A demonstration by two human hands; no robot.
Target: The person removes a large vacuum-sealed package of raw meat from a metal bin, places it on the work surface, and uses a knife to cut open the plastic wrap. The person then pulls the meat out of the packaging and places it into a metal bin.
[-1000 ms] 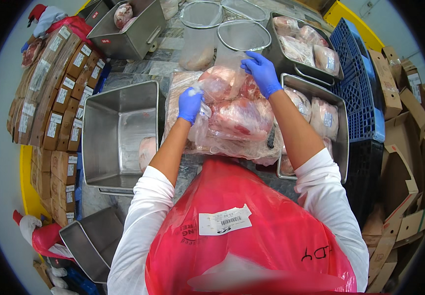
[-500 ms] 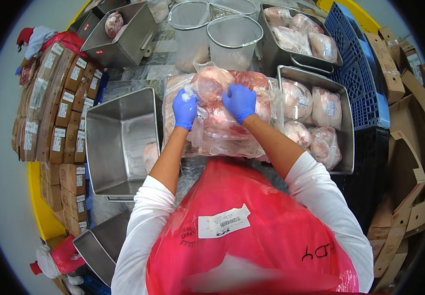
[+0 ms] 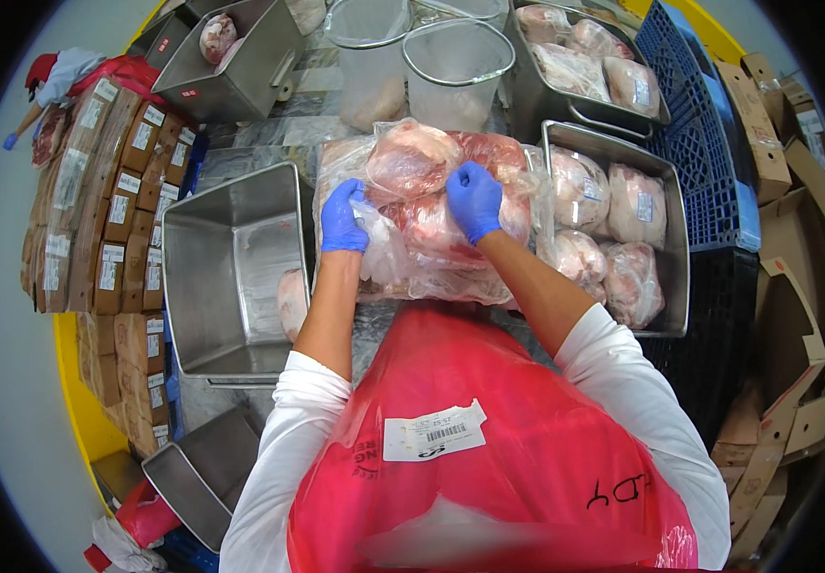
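Wrapped pieces of raw meat (image 3: 414, 160) lie on a plastic-covered stack (image 3: 345, 148) in front of me. My left hand (image 3: 343, 218), blue-gloved, is closed on crumpled clear plastic (image 3: 381, 246) at the stack's left side. My right hand (image 3: 474, 201), also gloved, is closed on top of the meat, right of centre; what its fingers grip is hidden. To the left is a steel tub (image 3: 221, 258) with one pale piece (image 3: 290, 304) at its right side. A second steel tub (image 3: 678, 277), holding several bagged, labelled pieces (image 3: 634, 205), stands right of the stack.
Beyond stand clear bins with metal rims (image 3: 458, 86) and steel tubs with meat (image 3: 231, 91). Stacked boxes (image 3: 116, 220) line the left, with co-workers (image 3: 54, 76) at upper and lower left. A blue plastic pallet (image 3: 694, 134) and flattened cardboard (image 3: 790, 315) are at right.
My right hand came down from the rimmed bin onto the meat and closed, then shifted slightly right. My left hand has moved left, drawing the clear plastic with it.
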